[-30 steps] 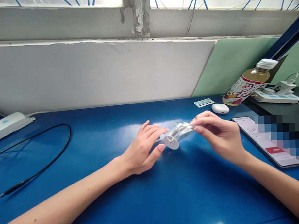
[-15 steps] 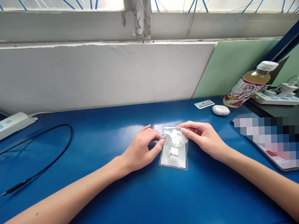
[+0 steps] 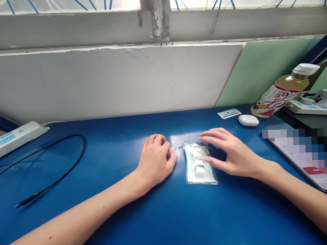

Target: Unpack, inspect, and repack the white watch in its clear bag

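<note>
My left hand (image 3: 155, 158) rests on the blue desk, thumb and fingers pinched on a small round see-through disc (image 3: 175, 152) with grey print. The disc looks like a seal sticker, though I cannot be sure. To its right lies a clear plastic pouch (image 3: 191, 179), flat on the desk. Inside it a white watch (image 3: 199, 152) with a round dial and pale strap sits against a white card. My right hand (image 3: 227, 152) hovers at the pouch's right side with fingers apart. Its thumb overlaps the pouch edge; whether it touches is unclear.
A black cable (image 3: 82, 139) loops on the left near a white power strip (image 3: 20, 138). At the back right are a card (image 3: 229, 113), a white earbud case (image 3: 248, 120) and a drink bottle (image 3: 280, 93). A tablet-like device (image 3: 312, 171) lies at right.
My left hand has drawn the disc left, off the pouch. My right hand has let go of the pouch's upper right and spread its fingers. The view has turned slightly left.
</note>
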{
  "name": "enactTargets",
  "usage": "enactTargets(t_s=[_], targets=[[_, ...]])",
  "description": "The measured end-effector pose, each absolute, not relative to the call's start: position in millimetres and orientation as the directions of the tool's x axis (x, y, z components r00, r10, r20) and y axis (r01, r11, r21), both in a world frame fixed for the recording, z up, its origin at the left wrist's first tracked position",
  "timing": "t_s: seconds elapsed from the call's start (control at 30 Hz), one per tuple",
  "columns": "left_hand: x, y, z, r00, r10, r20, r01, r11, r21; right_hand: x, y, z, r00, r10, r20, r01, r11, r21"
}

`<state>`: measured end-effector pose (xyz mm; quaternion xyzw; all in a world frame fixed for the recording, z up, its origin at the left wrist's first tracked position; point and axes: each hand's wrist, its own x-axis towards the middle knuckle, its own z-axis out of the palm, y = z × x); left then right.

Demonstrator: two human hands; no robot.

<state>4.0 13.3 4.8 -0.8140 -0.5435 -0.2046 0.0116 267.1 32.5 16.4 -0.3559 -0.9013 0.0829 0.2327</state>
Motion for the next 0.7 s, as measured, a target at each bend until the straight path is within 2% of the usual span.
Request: enactTargets(t_s=[0.07, 0.13, 0.33, 0.43, 0.53, 0.7], targets=[[3.0, 13.5, 7.1, 0.342, 0.868, 0.360, 0.902, -0.411, 0.134, 270.0, 28.2, 21.3, -0.768, 0.590, 0.248, 0.523, 0.802, -0.287], [1.6, 14.0, 9.8, 0.381, 0.843, 0.379, 0.893, -0.442, 0.086, 269.7, 23.4, 21.3, -0.802, 0.568, 0.187, 0.505, 0.811, -0.297], [1.7, 15.3, 13.3, 0.396, 0.837, 0.377, 0.898, -0.438, 0.030, 263.6, 21.1, 8.5, -0.765, 0.607, 0.217, 0.527, 0.783, -0.331], [2.9, 15.5, 11.6, 0.371, 0.864, 0.341, 0.909, -0.414, 0.059, 267.6, 26.0, 7.9, -0.750, 0.618, 0.236, 0.546, 0.779, -0.308], [1.9, 15.7, 9.1, 0.355, 0.878, 0.321, 0.895, -0.418, 0.154, 273.2, 30.4, 11.0, -0.773, 0.605, 0.190, 0.547, 0.788, -0.283], [-4.2, 16.7, 5.9, 0.531, 0.780, 0.332, 0.747, -0.615, 0.250, 275.7, 32.7, 11.0, -0.766, 0.635, 0.103, 0.597, 0.761, -0.253]])
